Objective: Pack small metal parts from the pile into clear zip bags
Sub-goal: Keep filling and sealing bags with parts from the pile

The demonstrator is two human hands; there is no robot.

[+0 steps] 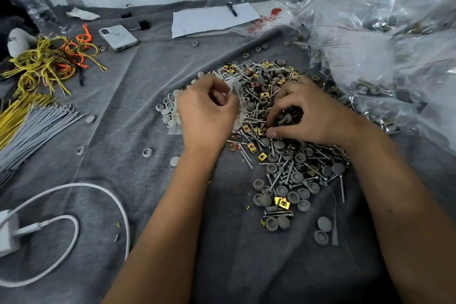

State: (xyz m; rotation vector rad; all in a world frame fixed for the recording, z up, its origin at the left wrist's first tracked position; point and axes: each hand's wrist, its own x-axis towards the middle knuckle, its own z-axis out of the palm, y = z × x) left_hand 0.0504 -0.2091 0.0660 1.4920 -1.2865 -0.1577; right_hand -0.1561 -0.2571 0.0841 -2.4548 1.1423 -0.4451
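Note:
A pile of small parts (283,160), made up of screws, grey caps and yellow square clips, lies on the grey cloth (123,131) in the middle. My left hand (207,116) sits at the pile's left edge, fingers curled round a small clear zip bag (237,91) that is mostly hidden by the hand. My right hand (308,116) rests on top of the pile with its fingers curled, pinching at parts; what sits under the fingertips is partly hidden. Light grey caps (169,106) lie just left of my left hand.
A heap of filled clear bags (382,44) rises at the right. Yellow and orange wire ties (51,61) and grey ties (37,128) lie at left, with a phone (118,37), a white charger cable (74,205), paper and a pen (212,20) behind.

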